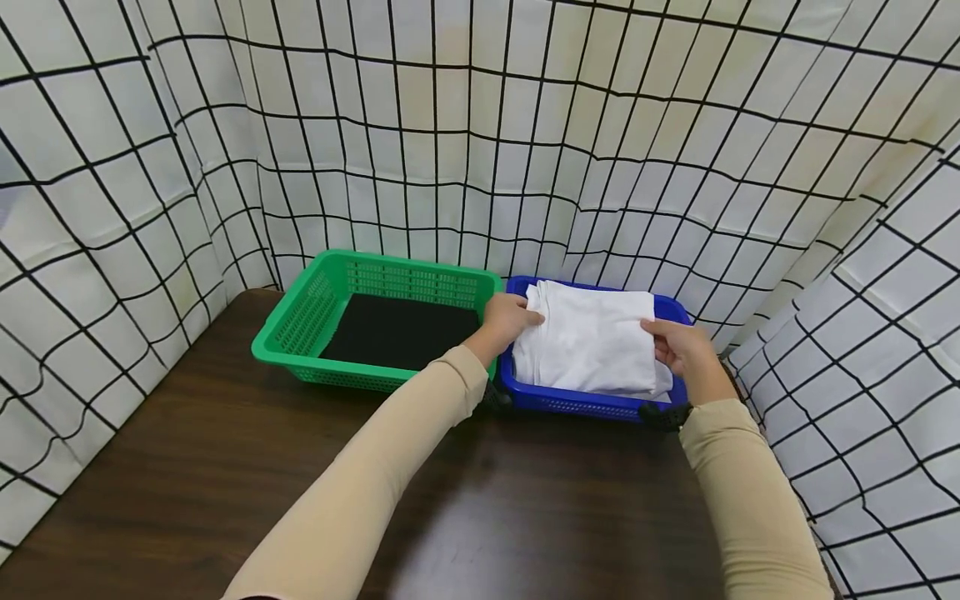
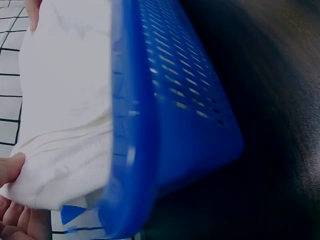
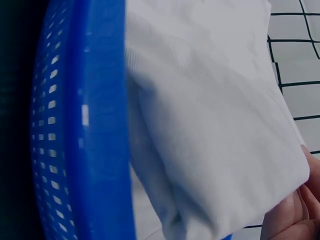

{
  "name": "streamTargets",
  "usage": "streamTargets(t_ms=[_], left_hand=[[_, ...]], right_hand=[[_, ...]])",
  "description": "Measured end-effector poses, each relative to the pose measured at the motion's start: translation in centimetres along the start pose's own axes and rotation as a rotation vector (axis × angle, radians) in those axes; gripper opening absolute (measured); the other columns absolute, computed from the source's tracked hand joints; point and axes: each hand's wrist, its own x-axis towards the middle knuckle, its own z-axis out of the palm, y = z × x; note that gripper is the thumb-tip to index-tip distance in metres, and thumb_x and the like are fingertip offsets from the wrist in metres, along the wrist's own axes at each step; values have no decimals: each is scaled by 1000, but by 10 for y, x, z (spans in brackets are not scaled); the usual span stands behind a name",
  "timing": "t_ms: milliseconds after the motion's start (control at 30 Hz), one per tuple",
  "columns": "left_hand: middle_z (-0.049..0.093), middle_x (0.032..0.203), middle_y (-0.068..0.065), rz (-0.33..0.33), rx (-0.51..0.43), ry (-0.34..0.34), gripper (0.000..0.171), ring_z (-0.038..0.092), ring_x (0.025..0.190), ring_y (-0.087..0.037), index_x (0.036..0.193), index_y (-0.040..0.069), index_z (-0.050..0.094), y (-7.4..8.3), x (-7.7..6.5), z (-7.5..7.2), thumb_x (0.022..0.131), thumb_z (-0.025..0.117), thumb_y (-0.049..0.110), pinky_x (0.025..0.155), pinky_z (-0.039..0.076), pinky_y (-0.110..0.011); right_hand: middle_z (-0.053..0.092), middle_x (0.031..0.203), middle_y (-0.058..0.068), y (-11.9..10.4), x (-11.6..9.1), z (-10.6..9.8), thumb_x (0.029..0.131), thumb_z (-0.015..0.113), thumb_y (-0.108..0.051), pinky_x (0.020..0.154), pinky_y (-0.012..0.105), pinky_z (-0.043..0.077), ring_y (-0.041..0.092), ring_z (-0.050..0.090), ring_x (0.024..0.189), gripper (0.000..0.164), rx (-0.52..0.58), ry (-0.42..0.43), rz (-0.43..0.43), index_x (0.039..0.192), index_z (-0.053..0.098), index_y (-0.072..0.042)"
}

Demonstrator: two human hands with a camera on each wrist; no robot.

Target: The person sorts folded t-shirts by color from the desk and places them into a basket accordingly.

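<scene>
A folded white cloth [image 1: 592,337] lies in the blue basket [image 1: 573,402], several layers showing along its left side. My left hand [image 1: 507,320] pinches its left edge, thumb on top and fingers beneath, as the left wrist view shows on the cloth's layered folds [image 2: 70,160]. On the opposite side my right hand [image 1: 681,346] pinches the right edge between thumb and fingers. In the right wrist view the cloth [image 3: 215,125] bulges in a soft fold beside the blue rim [image 3: 102,130]. What lies under the cloth is mostly hidden.
Left of the blue basket stands a green basket [image 1: 288,360] with a folded black cloth [image 1: 401,329] in it. Both stand on a dark brown wooden table [image 1: 525,500]. White sheeting behind black wire grid [image 1: 450,150] walls in the back and sides.
</scene>
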Motion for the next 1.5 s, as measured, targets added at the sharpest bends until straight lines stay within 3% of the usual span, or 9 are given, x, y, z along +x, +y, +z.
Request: streamTargets(t_ms=[133, 300, 533, 933, 1000, 1100, 1200, 1367, 1500], left_hand=[[69, 97, -7, 39, 62, 7, 23, 56, 83, -16, 106, 1, 74, -6, 1, 3, 88, 75, 16, 70, 52, -27], [45, 67, 3, 82, 119, 5, 20, 40, 64, -12, 77, 6, 64, -13, 5, 9, 87, 76, 18, 53, 35, -22], [21, 60, 4, 95, 176, -31, 50, 26, 56, -12, 61, 14, 34, -11, 2, 19, 88, 75, 17, 50, 24, -24], [20, 58, 4, 169, 239, -38, 53, 22, 52, -11, 57, 15, 29, -13, -2, 24, 85, 74, 6, 47, 21, -22], [20, 58, 4, 179, 254, -54, 54, 22, 53, -11, 57, 15, 29, -13, -3, 24, 85, 74, 4, 47, 20, -22], [16, 61, 4, 186, 273, -80, 57, 19, 54, -12, 59, 16, 25, -13, -4, 23, 84, 73, 1, 50, 18, -23], [14, 62, 4, 193, 304, -94, 58, 16, 55, -11, 60, 17, 22, -12, -5, 22, 85, 71, -1, 51, 16, -23], [17, 61, 3, 219, 337, -107, 51, 19, 56, -12, 60, 15, 26, -11, -7, 24, 86, 63, -7, 50, 18, -23], [31, 64, 2, 233, 341, -98, 37, 29, 60, -13, 63, 12, 41, -10, -10, 27, 87, 60, -9, 51, 24, -21]], right_hand=[[70, 61, -6, 6, 2, 1, 94, 66, -6, 57, 18, 58, 5, 69, 56, 5, -17, 9, 6, 91, 67, -11], [68, 59, -9, 12, 5, 1, 93, 68, -11, 54, 16, 55, 3, 65, 54, 5, -70, 72, 14, 96, 65, -12], [67, 61, -11, 21, 9, -1, 94, 67, -11, 57, 16, 55, 1, 63, 57, 25, -80, 90, 8, 118, 63, -9], [63, 64, -15, 28, 13, 2, 95, 66, -12, 58, 14, 53, -1, 60, 60, 54, -169, 91, -27, 145, 48, 0], [66, 74, -13, 29, 14, 4, 96, 65, -12, 59, 13, 52, -1, 59, 63, 54, -205, 97, -29, 146, 48, -2], [73, 111, 4, 30, 15, 5, 95, 65, -10, 62, 12, 52, -2, 59, 69, 56, -253, 92, -32, 148, 46, -5], [55, 146, 11, 32, 16, 6, 96, 64, -8, 64, 10, 52, -2, 59, 76, 56, -286, 88, -36, 149, 46, -9], [48, 151, 10, 37, 19, 2, 97, 62, -7, 73, 11, 55, 3, 62, 93, 54, -287, 82, -53, 149, 46, -10], [48, 151, 10, 43, 22, -1, 97, 62, -7, 94, 21, 55, 13, 63, 116, 54, -299, 100, -34, 149, 46, -11]])
